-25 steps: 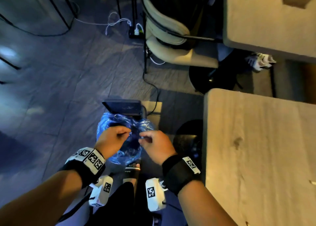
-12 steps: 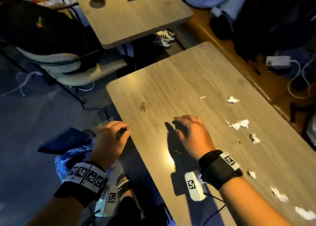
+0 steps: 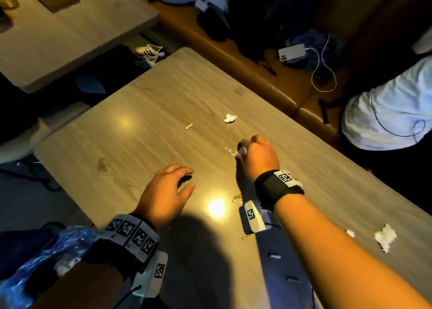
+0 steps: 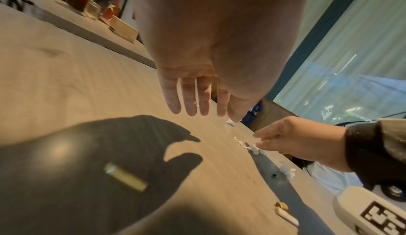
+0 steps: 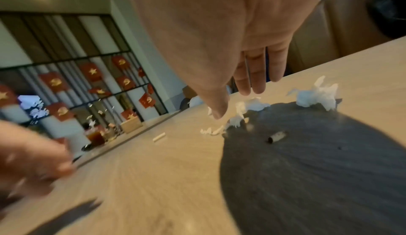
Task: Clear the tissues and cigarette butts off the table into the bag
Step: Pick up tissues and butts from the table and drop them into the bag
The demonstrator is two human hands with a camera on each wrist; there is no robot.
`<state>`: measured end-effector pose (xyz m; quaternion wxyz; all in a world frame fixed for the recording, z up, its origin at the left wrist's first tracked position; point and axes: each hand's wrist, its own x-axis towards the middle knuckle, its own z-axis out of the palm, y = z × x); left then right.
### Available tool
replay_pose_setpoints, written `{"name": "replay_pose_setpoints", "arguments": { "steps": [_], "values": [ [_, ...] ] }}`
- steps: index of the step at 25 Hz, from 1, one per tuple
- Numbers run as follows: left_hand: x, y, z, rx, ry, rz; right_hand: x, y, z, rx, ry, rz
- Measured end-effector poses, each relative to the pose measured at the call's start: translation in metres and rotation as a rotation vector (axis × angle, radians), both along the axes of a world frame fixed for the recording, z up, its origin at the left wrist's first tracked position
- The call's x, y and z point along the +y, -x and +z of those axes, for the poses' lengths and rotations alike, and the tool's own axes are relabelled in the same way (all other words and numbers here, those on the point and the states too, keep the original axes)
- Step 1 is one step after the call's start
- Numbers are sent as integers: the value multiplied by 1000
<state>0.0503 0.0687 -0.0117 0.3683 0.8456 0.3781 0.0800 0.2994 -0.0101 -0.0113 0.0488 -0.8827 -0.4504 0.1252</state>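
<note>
two hands are over the wooden tabletop (image 3: pixel 145 112). the right hand (image 3: pixel 258 155) is out toward 1 o'clock, its fingers bent down over a torn strip of tissue (image 3: pixel 230 151); the right wrist view shows the thumb tip and fingers just above the scraps with a gap between them, so its grip is narrow, and i cannot tell whether it actually holds the tissue. the left hand (image 3: pixel 167 192) hovers palm down near the middle at 11 o'clock from the viewer, fingers straight and slightly spread, its grip wide and holding nothing.

a crumpled tissue (image 3: pixel 230 118) lies beyond the right hand at 12 o'clock, apart from it. one cigarette butt (image 3: pixel 188 127) lies alone toward 11 o'clock. two more butts (image 3: pixel 237 199) lie together just beside the right wrist, and another butt (image 3: pixel 247 237) lies nearer the viewer under the forearm. a larger wad of tissue (image 3: pixel 384 236) and a small scrap (image 3: pixel 350 233) lie at 3 o'clock.

the blue plastic bag (image 3: pixel 58 250) sits off the tabletop edge at 8 o'clock, below the left forearm.
</note>
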Motion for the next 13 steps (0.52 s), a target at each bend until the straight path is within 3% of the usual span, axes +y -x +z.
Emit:
{"name": "replay_pose_setpoints", "arguments": {
  "steps": [7,13],
  "values": [
    [39,-84,12,170,-152,-139,1,5,-17,3,66,105],
    [68,-160,1,182,-182,-147,6,8,-15,43,105,126]
  ]
}}
